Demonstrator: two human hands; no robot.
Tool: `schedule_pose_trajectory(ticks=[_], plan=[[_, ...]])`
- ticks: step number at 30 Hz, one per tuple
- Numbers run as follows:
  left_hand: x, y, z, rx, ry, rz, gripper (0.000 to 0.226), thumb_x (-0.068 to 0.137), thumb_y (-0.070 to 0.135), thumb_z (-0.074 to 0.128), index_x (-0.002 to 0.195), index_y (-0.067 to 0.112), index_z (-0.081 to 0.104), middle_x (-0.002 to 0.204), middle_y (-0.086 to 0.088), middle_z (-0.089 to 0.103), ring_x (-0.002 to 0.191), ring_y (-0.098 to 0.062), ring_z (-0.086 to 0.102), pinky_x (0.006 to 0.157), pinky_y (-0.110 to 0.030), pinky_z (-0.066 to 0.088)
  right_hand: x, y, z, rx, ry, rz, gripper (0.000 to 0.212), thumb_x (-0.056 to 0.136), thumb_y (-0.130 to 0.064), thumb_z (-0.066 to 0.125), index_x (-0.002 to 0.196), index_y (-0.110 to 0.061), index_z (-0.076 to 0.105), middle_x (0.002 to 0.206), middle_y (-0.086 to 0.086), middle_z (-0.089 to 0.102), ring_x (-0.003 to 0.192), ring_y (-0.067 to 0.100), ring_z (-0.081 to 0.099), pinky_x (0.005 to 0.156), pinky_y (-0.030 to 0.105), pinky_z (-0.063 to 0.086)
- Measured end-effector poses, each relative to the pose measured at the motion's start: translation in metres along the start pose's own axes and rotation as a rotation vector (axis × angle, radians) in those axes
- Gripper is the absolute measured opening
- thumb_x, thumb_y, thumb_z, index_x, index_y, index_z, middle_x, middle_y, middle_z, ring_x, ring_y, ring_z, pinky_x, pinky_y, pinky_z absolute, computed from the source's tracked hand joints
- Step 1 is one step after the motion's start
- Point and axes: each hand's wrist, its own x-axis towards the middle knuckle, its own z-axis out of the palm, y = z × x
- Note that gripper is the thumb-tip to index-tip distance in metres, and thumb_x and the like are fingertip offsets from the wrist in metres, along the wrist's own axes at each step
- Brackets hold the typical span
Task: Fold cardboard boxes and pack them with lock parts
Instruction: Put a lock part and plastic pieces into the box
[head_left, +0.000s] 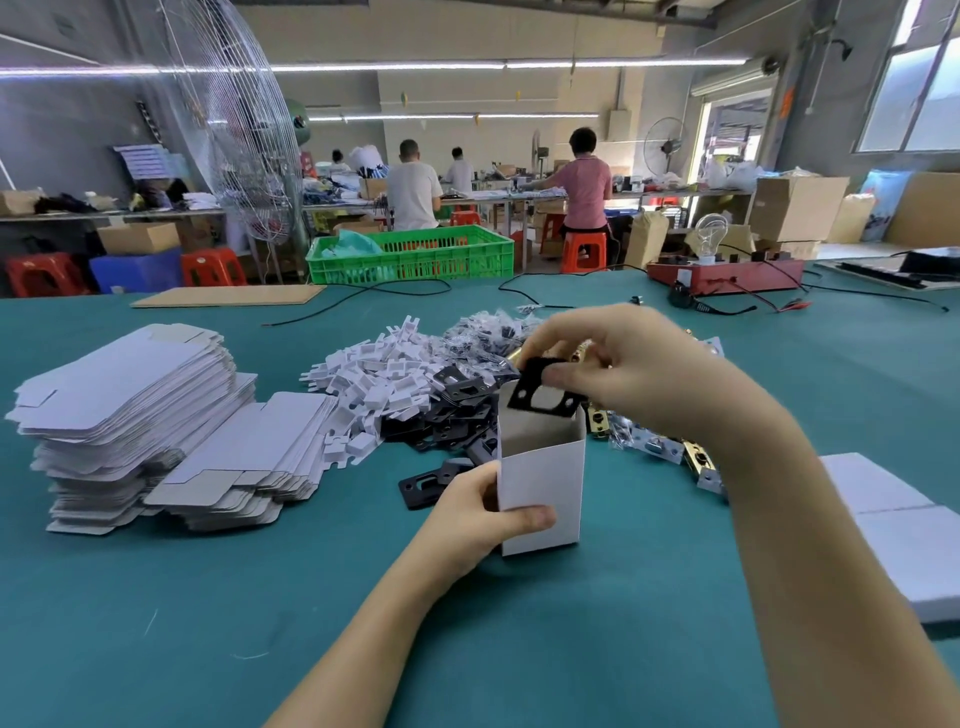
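From the head camera no writing is showing on anything: the cardboard is blank white. An upright, open-topped white box (543, 483) is standing on the teal felt table (208, 623), the left hand (480, 514) gripping its lower corner, thumb pressed across the front. The right hand (623, 364) is pinching a flat black plate (540, 397) with a rounded opening, plus a brass-coloured part (579, 356), over the box's mouth. Flat box blanks (135, 415) are lying stacked left; white plastic clips (374, 379) and black plates (452, 415) are heaped behind.
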Motion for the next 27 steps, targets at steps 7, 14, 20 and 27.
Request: schedule_pose_trajectory(ticks=[7, 14, 20, 27], plan=[[-0.001, 0.001, -0.001, 0.0, -0.006, -0.004, 0.037, 0.064, 0.031, 0.083, 0.1, 0.036, 0.074, 0.105, 0.003, 0.075, 0.1, -0.016, 0.07, 0.083, -0.026, 0.054, 0.008, 0.003, 0.016, -0.19, -0.076, 0.045, 0.019, 0.091, -0.008, 0.059, 0.099, -0.023, 0.069, 0.087, -0.004, 0.063, 0.067, -0.002, 0.051, 0.058, 0.007, 0.04], [-0.002, 0.001, -0.002, -0.012, -0.005, -0.021, 0.035, 0.07, 0.02, 0.081, 0.104, 0.025, 0.072, 0.104, -0.001, 0.075, 0.098, -0.018, 0.07, 0.079, -0.023, 0.056, 0.012, 0.005, 0.031, -0.156, -0.105, -0.008, 0.017, 0.085, -0.005, 0.065, 0.082, -0.02, 0.059, 0.076, -0.014, 0.058, 0.059, -0.009, 0.053, 0.059, 0.01, 0.041], [-0.001, 0.001, -0.002, -0.032, 0.0, -0.033, 0.038, 0.068, 0.02, 0.082, 0.104, 0.023, 0.071, 0.104, -0.002, 0.075, 0.099, -0.02, 0.07, 0.083, -0.028, 0.056, 0.01, 0.008, 0.029, -0.015, -0.058, 0.046, 0.01, 0.086, -0.002, 0.062, 0.083, -0.012, 0.062, 0.077, 0.004, 0.068, 0.055, 0.007, 0.066, 0.053, 0.01, 0.046], [0.0, -0.002, -0.002, 0.008, 0.007, -0.034, 0.042, 0.066, 0.024, 0.083, 0.107, 0.023, 0.072, 0.106, 0.001, 0.075, 0.102, -0.019, 0.07, 0.09, -0.034, 0.056, 0.0, 0.026, -0.002, 0.044, 0.126, 0.14, 0.004, 0.087, -0.017, 0.067, 0.083, -0.018, 0.066, 0.071, -0.005, 0.068, 0.055, 0.01, 0.066, 0.054, 0.017, 0.047]])
